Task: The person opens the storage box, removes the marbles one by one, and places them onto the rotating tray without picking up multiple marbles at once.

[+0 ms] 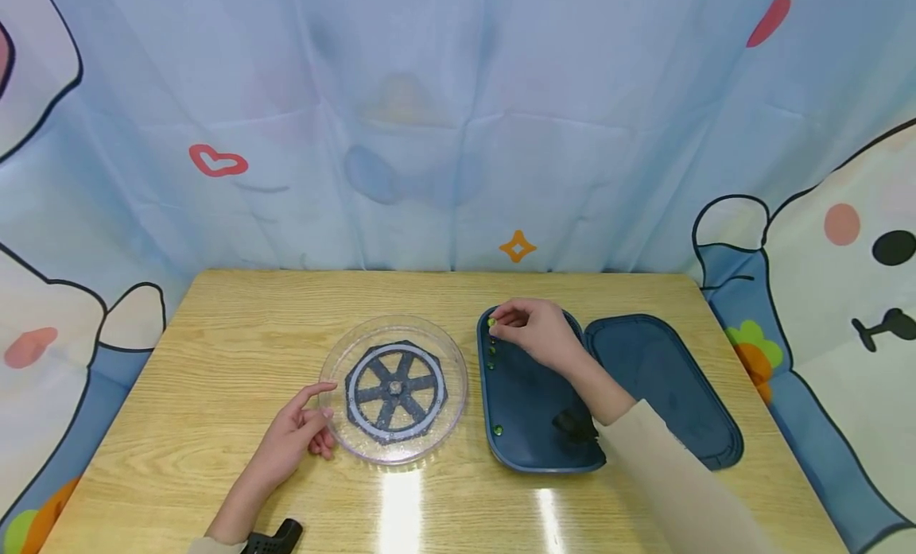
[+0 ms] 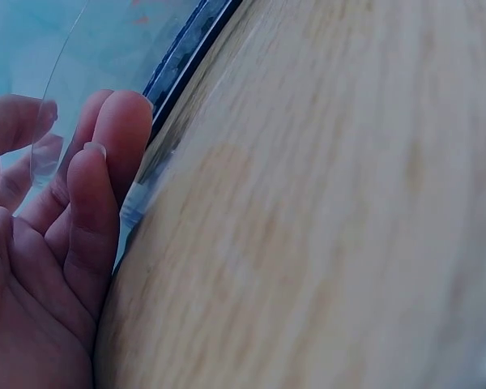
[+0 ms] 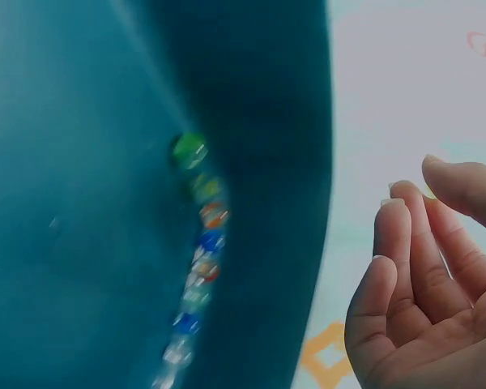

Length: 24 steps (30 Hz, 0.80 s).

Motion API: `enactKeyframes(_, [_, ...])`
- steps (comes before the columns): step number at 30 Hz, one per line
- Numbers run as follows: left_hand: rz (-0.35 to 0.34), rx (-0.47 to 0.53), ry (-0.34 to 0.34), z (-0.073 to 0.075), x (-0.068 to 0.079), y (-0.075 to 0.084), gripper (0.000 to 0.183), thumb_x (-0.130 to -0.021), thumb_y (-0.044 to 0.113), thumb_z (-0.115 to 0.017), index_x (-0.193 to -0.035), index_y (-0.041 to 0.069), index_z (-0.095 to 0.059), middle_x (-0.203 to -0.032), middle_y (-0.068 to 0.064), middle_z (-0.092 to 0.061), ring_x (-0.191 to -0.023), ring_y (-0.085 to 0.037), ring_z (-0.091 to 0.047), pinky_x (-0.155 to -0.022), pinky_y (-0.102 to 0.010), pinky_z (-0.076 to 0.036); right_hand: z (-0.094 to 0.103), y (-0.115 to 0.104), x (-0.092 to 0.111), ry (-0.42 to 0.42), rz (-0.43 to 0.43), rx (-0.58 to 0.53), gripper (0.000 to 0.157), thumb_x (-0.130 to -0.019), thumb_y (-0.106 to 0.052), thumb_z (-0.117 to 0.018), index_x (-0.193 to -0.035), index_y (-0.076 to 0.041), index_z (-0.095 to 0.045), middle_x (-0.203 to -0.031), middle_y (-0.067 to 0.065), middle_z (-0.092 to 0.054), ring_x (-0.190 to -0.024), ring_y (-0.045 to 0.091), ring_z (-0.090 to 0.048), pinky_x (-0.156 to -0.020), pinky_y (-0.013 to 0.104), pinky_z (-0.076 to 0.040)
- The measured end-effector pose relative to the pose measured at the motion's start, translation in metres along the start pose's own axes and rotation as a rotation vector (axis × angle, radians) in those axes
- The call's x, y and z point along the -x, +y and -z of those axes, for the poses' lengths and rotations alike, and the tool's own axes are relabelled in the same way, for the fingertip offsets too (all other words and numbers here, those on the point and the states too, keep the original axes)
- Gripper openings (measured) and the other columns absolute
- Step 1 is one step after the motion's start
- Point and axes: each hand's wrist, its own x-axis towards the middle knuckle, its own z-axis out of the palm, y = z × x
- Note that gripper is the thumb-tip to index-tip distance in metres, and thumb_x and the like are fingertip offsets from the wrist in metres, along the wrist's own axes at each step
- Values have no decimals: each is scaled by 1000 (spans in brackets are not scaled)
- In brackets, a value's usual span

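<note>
Over the far left corner of the dark blue tray (image 1: 525, 403), my right hand (image 1: 540, 331) pinches a small yellow-green marble (image 1: 491, 323) between thumb and fingers. Only a sliver of that marble shows in the right wrist view. Along the tray's side wall lie several glass marbles, among them a green one (image 3: 189, 150) and a blue one (image 3: 211, 241). My left hand (image 1: 293, 431) touches the near left rim of a clear round dish (image 1: 456, 411), its index finger lying on the edge and the other fingers loosely bent outside it.
A dark spoked wheel (image 1: 396, 388) shows through the clear dish. Beside the tray lies a flat blue lid (image 1: 654, 379). Black devices sit near both wrists, one at the left wrist (image 1: 277, 538). A printed curtain (image 1: 458, 180) hangs behind the wooden table (image 1: 215, 339).
</note>
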Motion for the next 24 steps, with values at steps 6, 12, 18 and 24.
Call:
enactKeyframes(6, [7,3,4,-1,1,1,43,-104,11,-52,-146,6,-42,-71,-16,-64,-55,-24,-65,-53,-27,-54,-12,-19,2,-29,51,-28,19,-91,-16,-75,-109,-9,-72,-96,2,-70,-88,19,-65,-74,35,-57])
enactKeyframes(12, [15,4,5,-2,1,1,43,-105,12,-52,-146,6,-43,-71,-16,-63,-56,-24,-65,-54,-27,-54,-25,-39,4,-57,87,-39,17,-91,-15,-75,-107,-10,-73,-94,-1,-69,-86,16,-64,-73,35,-55])
enactKeyframes(18, [18,4,12,-2,1,3,43,-104,11,-53,-146,5,-42,-71,-15,-64,-55,-23,-64,-53,-27,-55,-40,-54,-1,-87,108,-76,13,-91,-15,-75,-103,-11,-73,-91,-2,-67,-85,16,-62,-71,35,-54])
enactKeyframes(24, [8,2,0,-1,1,4,43,-105,12,-52,-146,5,-41,-71,-16,-64,-56,-24,-65,-53,-28,-55,-56,-60,-6,-112,135,-106,12,-90,-13,-75,-102,-10,-73,-90,-2,-67,-84,15,-62,-71,33,-54])
